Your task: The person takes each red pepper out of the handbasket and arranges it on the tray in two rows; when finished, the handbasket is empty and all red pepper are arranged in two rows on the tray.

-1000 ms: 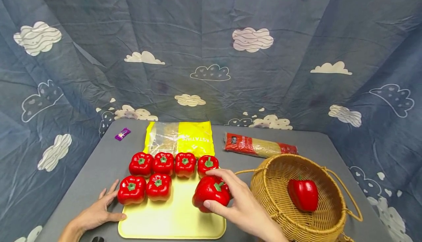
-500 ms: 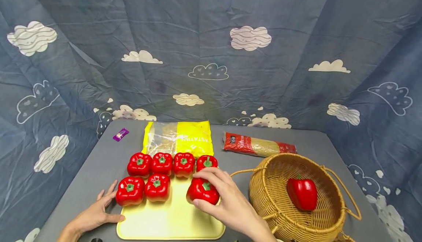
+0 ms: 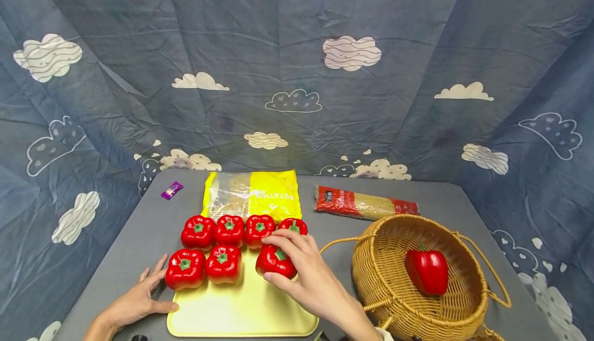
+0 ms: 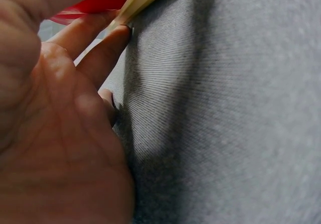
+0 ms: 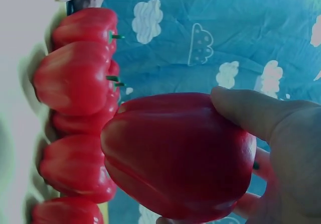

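A red bell pepper (image 3: 274,263) with a green stem is in my right hand (image 3: 312,279), thumb on its near side and fingers on the far side. It is over the right part of the pale yellow tray (image 3: 223,312); the right wrist view shows the pepper (image 5: 175,156) large, beside other peppers. On the tray's far part, a back row of several peppers (image 3: 198,232) stands behind two front ones (image 3: 184,269). My left hand (image 3: 132,299) is spread at the tray's left edge, thumb at the rim; in the left wrist view fingertips touch the rim (image 4: 145,0).
A round wicker basket (image 3: 371,274) stands right of the tray, with one red pepper (image 3: 427,273) inside. Behind the peppers lies a yellow pasta bag (image 3: 274,194); a red spaghetti pack (image 3: 366,204) lies behind the basket. A small purple packet (image 3: 172,190) is at the back left.
My right hand has carried its pepper leftward and slightly away from me, closer to the front-row peppers. The left hand stays at the tray's edge.
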Demonstrator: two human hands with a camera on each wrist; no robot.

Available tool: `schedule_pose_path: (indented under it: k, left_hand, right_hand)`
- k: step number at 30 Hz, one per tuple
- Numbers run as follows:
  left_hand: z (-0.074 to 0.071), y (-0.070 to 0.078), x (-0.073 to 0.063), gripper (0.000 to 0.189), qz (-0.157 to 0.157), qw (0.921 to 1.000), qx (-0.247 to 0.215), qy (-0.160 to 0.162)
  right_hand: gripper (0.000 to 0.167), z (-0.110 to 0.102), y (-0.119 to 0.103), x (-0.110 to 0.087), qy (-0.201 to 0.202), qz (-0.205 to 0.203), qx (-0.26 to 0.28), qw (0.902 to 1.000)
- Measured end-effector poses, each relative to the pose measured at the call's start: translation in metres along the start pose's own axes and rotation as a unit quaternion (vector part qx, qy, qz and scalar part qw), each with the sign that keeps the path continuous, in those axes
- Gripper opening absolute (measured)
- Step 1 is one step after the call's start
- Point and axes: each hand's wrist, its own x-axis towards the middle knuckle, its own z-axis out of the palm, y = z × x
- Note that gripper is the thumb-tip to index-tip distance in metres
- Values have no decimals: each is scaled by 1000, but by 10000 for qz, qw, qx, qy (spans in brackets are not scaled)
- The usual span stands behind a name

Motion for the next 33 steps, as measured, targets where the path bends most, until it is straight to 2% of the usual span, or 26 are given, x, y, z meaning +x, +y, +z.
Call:
schedule_pose_path:
  k: [7,14,25,33]
  left_hand:
    - [1,2,0,85,67,9999,80,30]
    - [1,3,0,87,-114,9999,66,-54]
    - [1,4,1,89,-271,9996,83,-51]
    - [0,5,1,89,-210,9998,29,-64]
  right_hand:
    - [50,10,4,5,95,-29,57,9999]
    - [43,17,9,9,48,156,224,9996]
    - [37,27,12,13,-98,127,356,9992]
    - [38,36,13,15,-125,95,345,9993]
